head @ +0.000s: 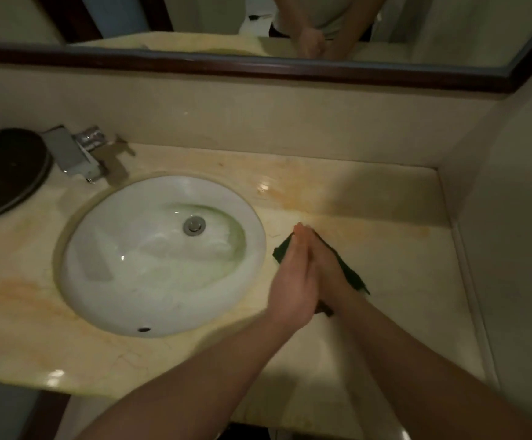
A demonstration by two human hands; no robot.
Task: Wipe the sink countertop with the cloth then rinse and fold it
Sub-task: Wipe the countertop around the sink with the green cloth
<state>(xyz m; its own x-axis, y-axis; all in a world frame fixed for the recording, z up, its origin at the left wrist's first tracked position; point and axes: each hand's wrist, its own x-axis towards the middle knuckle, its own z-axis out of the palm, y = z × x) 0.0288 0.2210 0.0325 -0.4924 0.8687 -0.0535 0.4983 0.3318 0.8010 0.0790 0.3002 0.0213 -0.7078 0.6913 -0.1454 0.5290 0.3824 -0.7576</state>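
A dark green cloth (352,276) lies on the beige marble countertop (394,249), just right of the white oval sink (160,255). My left hand (293,277) and my right hand (328,271) lie side by side on top of it with straight fingers, pressing it flat. Only the cloth's edges show, at the left of my fingertips and to the right of my right hand. Cloudy water stands in the sink around the metal drain (194,225).
A chrome faucet (74,152) stands at the back left of the sink, with a dark round lid or tray (4,169) further left. A mirror (258,23) hangs above the backsplash. A wall (512,217) closes the counter on the right.
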